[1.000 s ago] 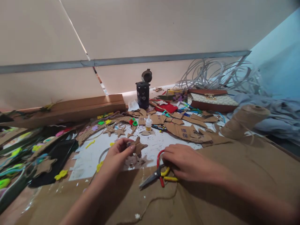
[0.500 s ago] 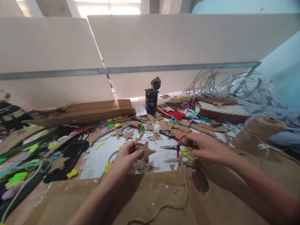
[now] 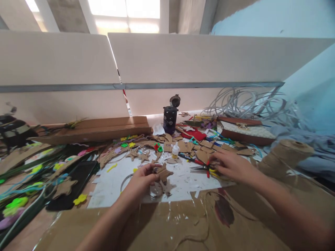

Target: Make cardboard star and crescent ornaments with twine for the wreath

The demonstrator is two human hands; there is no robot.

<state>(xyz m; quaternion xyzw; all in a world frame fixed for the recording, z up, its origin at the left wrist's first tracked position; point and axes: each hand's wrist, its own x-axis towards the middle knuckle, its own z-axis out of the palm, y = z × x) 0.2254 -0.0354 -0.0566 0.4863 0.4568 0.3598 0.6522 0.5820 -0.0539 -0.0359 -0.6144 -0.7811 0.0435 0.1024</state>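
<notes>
My left hand (image 3: 147,177) pinches a small brown cardboard star (image 3: 164,173) by one arm, above the white paper (image 3: 110,184). To the right, my right hand (image 3: 227,164) is closed on a pair of scissors (image 3: 206,167) with red and yellow handles. The dark blades point left toward the star without touching it, low over the table. Between and beyond the hands stands a small white glue bottle (image 3: 175,150). Several finished-looking stars, one of them a twine-covered star (image 3: 144,157), lie farther back on the paper.
Cardboard scraps (image 3: 204,153) cover the back, before a dark open-lidded bottle (image 3: 170,120). A twine spool (image 3: 286,157) and a handbag (image 3: 243,130) stand right. A phone (image 3: 74,184) and foam flowers lie left. Cardboard (image 3: 157,226) spans the front, with loose string.
The scissors and my right hand have moved slightly right and down toward the table, and the blades have drawn closer together. My left hand still holds the star. The view has tilted upward.
</notes>
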